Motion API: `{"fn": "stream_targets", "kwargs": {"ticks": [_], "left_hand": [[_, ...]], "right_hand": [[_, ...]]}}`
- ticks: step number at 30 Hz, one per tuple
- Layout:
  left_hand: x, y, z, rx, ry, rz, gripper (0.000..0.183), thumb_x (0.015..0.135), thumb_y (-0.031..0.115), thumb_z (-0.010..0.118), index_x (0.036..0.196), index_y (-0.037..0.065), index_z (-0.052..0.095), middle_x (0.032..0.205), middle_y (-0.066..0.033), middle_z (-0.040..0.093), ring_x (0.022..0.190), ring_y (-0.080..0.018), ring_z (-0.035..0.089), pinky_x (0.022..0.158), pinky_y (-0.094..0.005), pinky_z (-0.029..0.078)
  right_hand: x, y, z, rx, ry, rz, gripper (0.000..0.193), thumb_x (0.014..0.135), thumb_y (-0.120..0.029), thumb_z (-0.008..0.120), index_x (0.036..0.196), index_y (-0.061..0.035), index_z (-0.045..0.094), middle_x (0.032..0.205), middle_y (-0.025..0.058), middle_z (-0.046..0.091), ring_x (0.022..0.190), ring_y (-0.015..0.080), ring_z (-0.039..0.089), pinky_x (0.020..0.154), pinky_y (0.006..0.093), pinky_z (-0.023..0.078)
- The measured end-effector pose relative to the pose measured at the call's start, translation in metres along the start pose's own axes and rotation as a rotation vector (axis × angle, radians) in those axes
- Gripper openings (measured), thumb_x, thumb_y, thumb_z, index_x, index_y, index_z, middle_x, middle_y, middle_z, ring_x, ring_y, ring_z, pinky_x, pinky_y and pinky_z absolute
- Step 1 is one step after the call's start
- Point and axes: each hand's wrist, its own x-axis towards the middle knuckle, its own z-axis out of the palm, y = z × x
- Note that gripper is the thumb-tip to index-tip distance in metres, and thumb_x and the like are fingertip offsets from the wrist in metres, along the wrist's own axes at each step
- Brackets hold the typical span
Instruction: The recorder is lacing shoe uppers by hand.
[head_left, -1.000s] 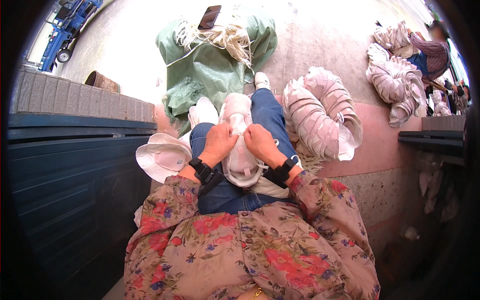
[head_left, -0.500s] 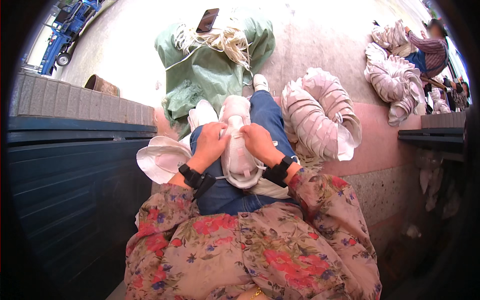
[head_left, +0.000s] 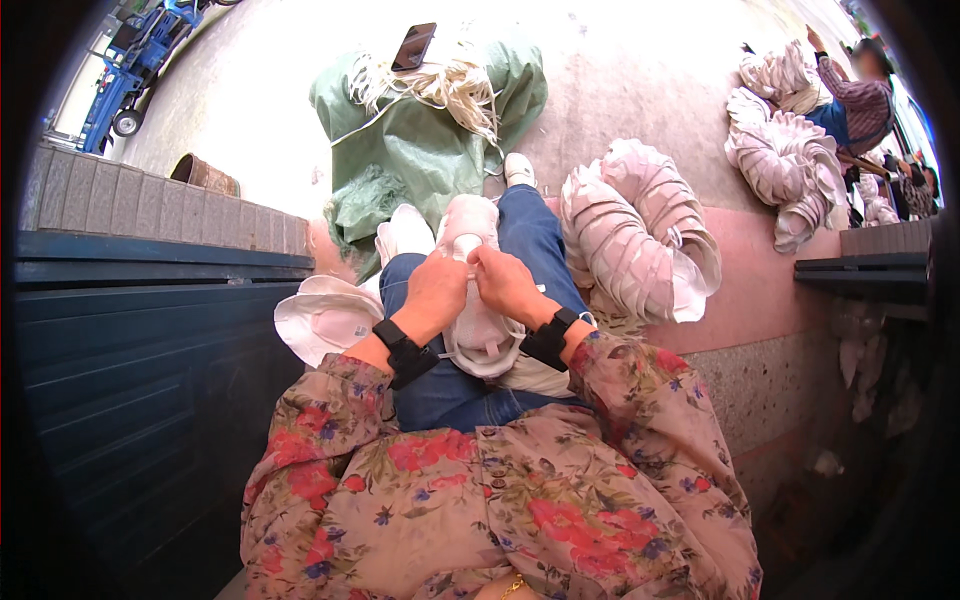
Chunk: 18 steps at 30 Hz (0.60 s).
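Observation:
A pale pink-white shoe upper lies lengthwise on my lap between my thighs, toe end pointing away. Above its middle, my left hand and my right hand come together with fingertips pinched, almost touching. Both are closed on a thin pale shoelace, of which only short bits show beside the hands; the fingers hide the rest. Black bands circle both wrists. Left of my thigh rests a loose white shoe upper.
Ahead, a green sack-covered stand carries a bundle of cream laces and a phone. To the right lies a coiled stack of shoe uppers. Dark blue panels stand at left. Another person sits far right beside more stacks.
My hands have drawn closer together over the shoe upper, the left moving right and the right turning inward. The far person has raised an arm.

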Motion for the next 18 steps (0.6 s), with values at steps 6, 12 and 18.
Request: {"fn": "stream_targets", "kwargs": {"ticks": [6, 12, 18], "left_hand": [[0.005, -0.004, 0.011, 0.227, 0.081, 0.343, 0.006, 0.065, 0.008, 0.054, 0.066, 0.002, 0.056, 0.068, -0.0112, 0.055, 0.072, -0.0269, 0.053, 0.064, -0.0344, 0.045], [0.010, -0.019, 0.008, 0.258, 0.087, 0.489, 0.012, 0.066, 0.007, 0.052, 0.076, 0.001, 0.051, 0.072, -0.0112, 0.051, 0.070, -0.0246, 0.050, 0.066, -0.0319, 0.043], [0.000, -0.035, -0.026, 0.220, -0.001, 0.326, 0.016, 0.071, 0.012, 0.055, 0.082, 0.001, 0.052, 0.077, -0.0154, 0.055, 0.077, -0.0308, 0.053, 0.067, -0.0383, 0.046]], "right_hand": [[0.003, 0.016, 0.005, 0.095, 0.020, 0.045, 0.019, 0.077, -0.009, 0.052, 0.095, -0.0028, 0.053, 0.083, 0.0183, 0.060, 0.080, 0.0336, 0.058, 0.070, 0.0388, 0.045], [-0.004, 0.008, -0.002, 0.031, 0.051, -0.002, 0.026, 0.075, -0.010, 0.056, 0.099, -0.0027, 0.051, 0.087, 0.0151, 0.060, 0.082, 0.0315, 0.058, 0.072, 0.0366, 0.045], [-0.011, 0.008, -0.025, 0.037, 0.003, 0.029, 0.030, 0.073, -0.011, 0.057, 0.102, -0.0049, 0.051, 0.089, 0.0157, 0.059, 0.086, 0.0324, 0.057, 0.074, 0.0389, 0.044]]}}
